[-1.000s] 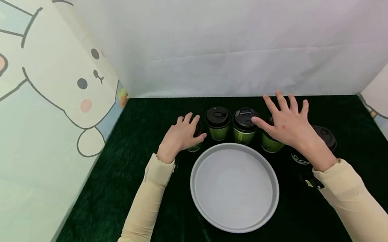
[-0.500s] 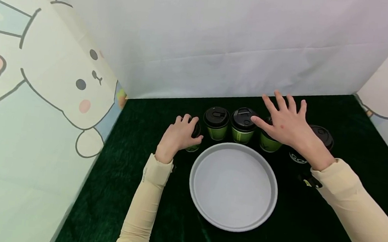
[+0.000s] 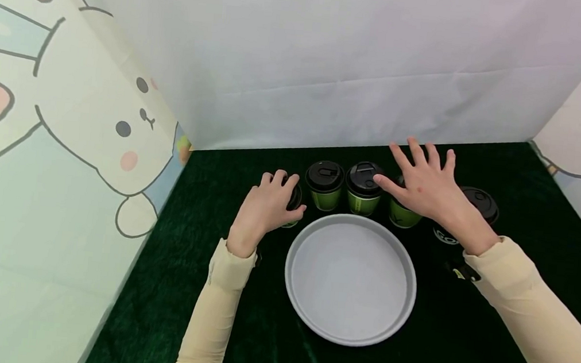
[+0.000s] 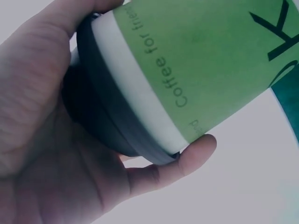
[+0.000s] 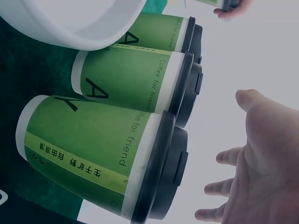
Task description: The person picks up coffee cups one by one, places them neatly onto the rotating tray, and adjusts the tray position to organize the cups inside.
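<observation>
Round pale-grey rimmed tray (image 3: 349, 279): my landmark, flat on the table.
Right hand (image 3: 427, 185): spread wide, holding nothing, beyond the tray's right side.
Left hand (image 3: 265, 205): curled round one cup's lid.
Black-lidded green paper cup (image 4: 191, 65): off the tray's far-left edge; seemingly the grasping step, so moving it wants a firm, level hold.

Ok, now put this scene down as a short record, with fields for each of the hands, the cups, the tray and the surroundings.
Left hand: gripping a green cup around its lid
Right hand: spread, holding nothing, above the row
Row: three more green cups, upright, black lids on
Dark cup: lidded, partly hidden by the right wrist
Tray: round, pale, nothing on it
Cloth: dark green
Backdrop: white sheet, rabbit print at left
</observation>
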Available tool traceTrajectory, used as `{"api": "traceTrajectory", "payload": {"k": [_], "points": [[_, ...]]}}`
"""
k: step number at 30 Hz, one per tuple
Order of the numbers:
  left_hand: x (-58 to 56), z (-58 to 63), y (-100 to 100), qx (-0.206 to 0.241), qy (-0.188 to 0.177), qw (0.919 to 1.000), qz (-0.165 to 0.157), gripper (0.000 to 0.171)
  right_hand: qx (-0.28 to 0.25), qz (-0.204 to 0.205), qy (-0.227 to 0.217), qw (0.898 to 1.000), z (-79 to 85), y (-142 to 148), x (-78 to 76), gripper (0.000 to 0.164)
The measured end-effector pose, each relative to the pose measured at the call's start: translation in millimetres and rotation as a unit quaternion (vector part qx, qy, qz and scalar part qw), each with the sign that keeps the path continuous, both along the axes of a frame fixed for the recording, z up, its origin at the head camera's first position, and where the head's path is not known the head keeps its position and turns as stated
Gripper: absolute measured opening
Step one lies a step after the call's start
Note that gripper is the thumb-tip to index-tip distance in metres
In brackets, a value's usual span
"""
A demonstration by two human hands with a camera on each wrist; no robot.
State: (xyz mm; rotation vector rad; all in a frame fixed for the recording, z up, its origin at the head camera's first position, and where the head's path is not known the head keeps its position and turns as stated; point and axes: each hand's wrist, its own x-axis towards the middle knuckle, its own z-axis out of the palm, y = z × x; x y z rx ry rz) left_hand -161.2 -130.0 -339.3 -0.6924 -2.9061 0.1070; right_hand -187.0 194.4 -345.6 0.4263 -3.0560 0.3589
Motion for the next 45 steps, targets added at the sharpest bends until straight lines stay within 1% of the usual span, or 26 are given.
{"api": "traceTrajectory", "payload": {"k": [3,5,7,10,15,18,24,26,30,34,41,45], "points": [[8.8,5.6,6.1,-0.005,0.030,0.9994,-0.015,0.063,-0.001,0.000,0.002,1.000,-0.5,-0.9,0.5,0.087],[14.5,9.5,11.1,-0.010,0.039,0.9989,-0.024,0.063,-0.002,-0.001,0.003,1.000,-0.4,-1.2,1.1,0.087],[20.0,12.9,16.3,-0.014,0.040,0.9986,-0.032,0.062,-0.003,-0.002,0.003,1.000,-0.2,-1.1,1.7,0.087],[27.7,17.0,24.2,-0.021,0.029,0.9985,-0.043,0.062,-0.003,-0.003,0.002,1.000,0.2,-0.7,2.8,0.087],[39.8,19.8,35.4,-0.035,0.037,0.9958,-0.077,0.061,-0.002,-0.005,0.007,1.000,-0.1,0.0,4.3,0.087],[46.3,20.1,41.9,-0.046,0.043,0.9933,-0.097,0.060,-0.003,-0.005,0.011,1.000,-0.7,0.1,4.6,0.087],[58.3,19.2,54.0,-0.052,0.011,0.9913,-0.121,0.060,0.000,-0.004,0.011,1.000,-1.4,-1.0,5.0,0.087],[61.9,19.0,57.0,-0.053,0.007,0.9899,-0.131,0.060,0.002,-0.003,0.012,1.000,-1.4,-1.2,5.1,0.087],[69.1,18.1,61.7,-0.063,0.006,0.9850,-0.160,0.060,0.002,-0.002,0.016,1.000,-1.6,-1.6,5.2,0.086],[75.1,16.0,66.6,-0.076,-0.004,0.9803,-0.182,0.062,0.001,-0.004,0.015,1.000,-1.3,-1.3,5.9,0.087],[85.9,10.4,75.0,-0.081,0.006,0.9708,-0.226,0.061,-0.009,0.001,0.016,1.000,-2.2,-0.6,7.9,0.086],[92.3,7.5,79.1,-0.093,0.015,0.9659,-0.241,0.063,-0.011,0.001,0.014,1.000,-2.1,-0.2,8.6,0.086]]}}
